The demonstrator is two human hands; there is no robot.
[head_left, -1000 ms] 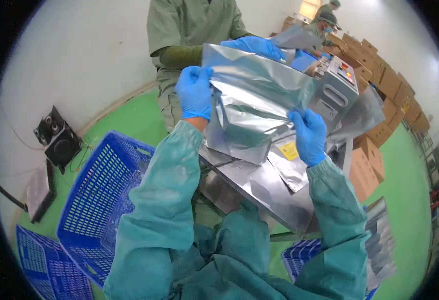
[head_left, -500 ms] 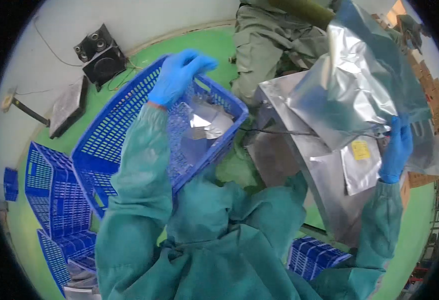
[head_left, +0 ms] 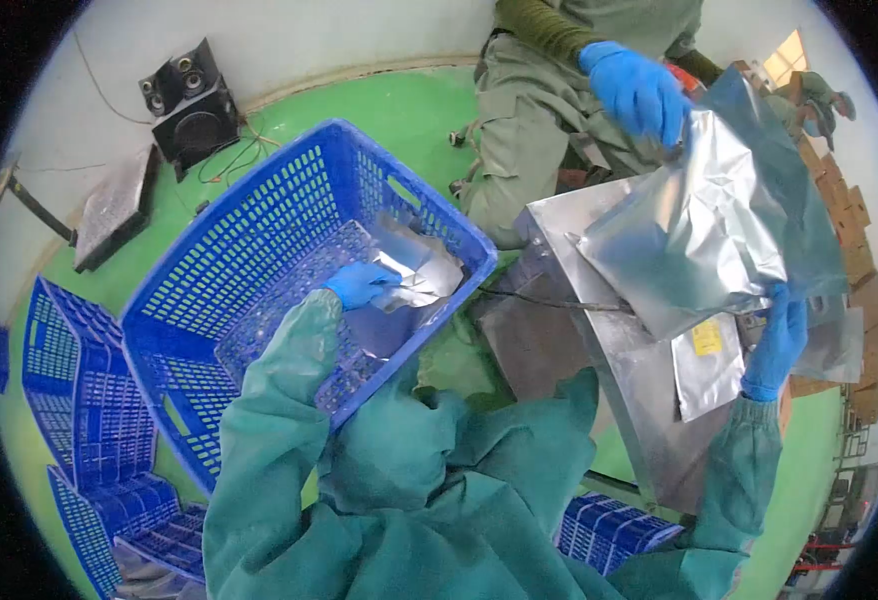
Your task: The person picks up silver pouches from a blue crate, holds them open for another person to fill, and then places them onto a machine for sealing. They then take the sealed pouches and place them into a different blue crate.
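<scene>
My left hand (head_left: 361,285), in a blue glove, reaches down into a large blue plastic basket (head_left: 221,215). Its fingers are closed on the edge of a silver foil pouch (head_left: 427,272) that lies at the basket's right end. My right hand (head_left: 781,335), gloved too, pinches the lower right edge of a big silver foil bag (head_left: 704,225) over a metal table. At the top of that bag is a co-worker's blue-gloved hand (head_left: 639,92). A flat foil pouch with a yellow label (head_left: 707,338) lies on the table beside my right hand.
The metal table (head_left: 614,345) stands right of the basket, with a dark cable (head_left: 549,300) across it. More blue baskets (head_left: 109,400) stand at the left, another (head_left: 614,530) under my right arm. Speakers (head_left: 191,110) sit by the wall; cardboard boxes (head_left: 849,250) are stacked at right.
My left hand has dropped from above the basket's rim onto the foil pouch inside. The co-worker's hand has come into view at the big bag's top. My right hand keeps its hold.
</scene>
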